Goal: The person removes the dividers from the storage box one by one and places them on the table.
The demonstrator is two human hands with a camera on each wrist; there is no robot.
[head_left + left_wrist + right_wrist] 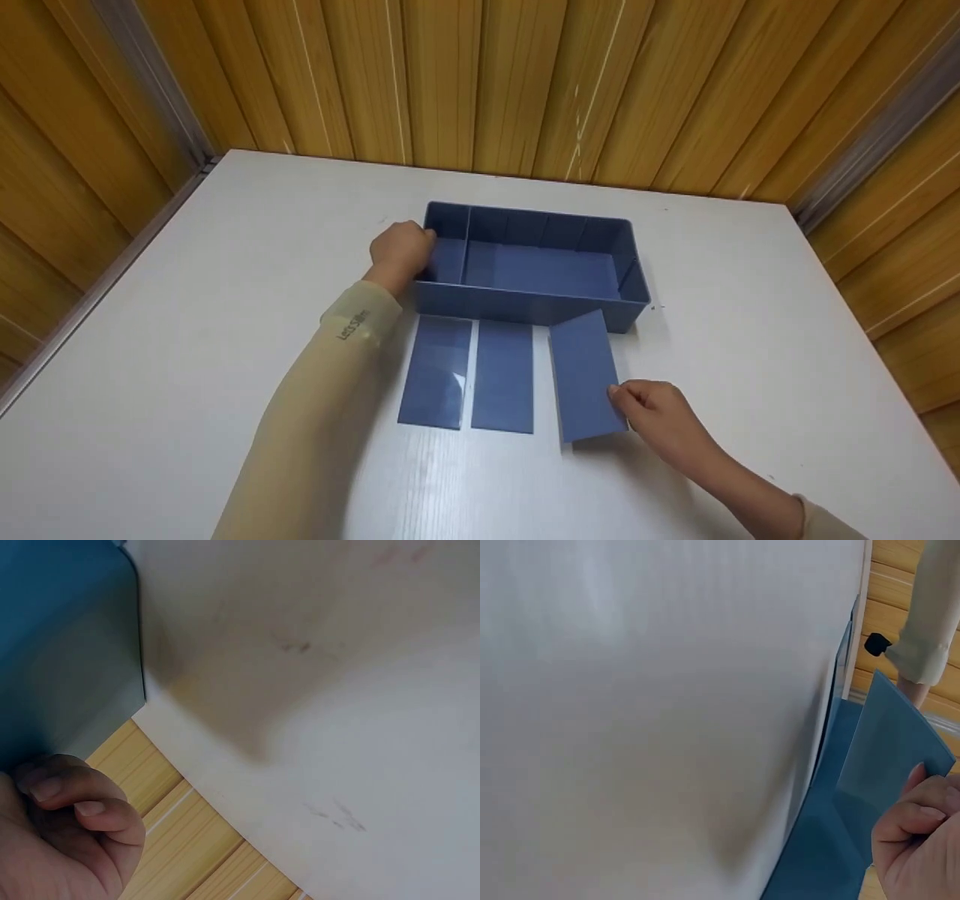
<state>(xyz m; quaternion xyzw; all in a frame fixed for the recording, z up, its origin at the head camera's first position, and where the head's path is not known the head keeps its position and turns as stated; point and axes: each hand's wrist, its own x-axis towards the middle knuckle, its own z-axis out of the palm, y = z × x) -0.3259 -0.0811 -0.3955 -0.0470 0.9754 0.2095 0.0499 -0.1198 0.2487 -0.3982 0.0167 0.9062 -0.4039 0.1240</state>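
A dark blue open-topped box stands on the white table, with a thin upright divider near its left end. My left hand grips the box's left end wall; in the left wrist view its fingers are curled beside the box. With thumb and fingers, my right hand pinches the right edge of a flat blue divider panel. That panel is tilted in front of the box's right part. The right wrist view shows the same panel above the pinching hand.
Two more flat blue panels, a left one and a middle one, lie side by side on the white table before the box. Wood-patterned walls rise behind the table and at both sides.
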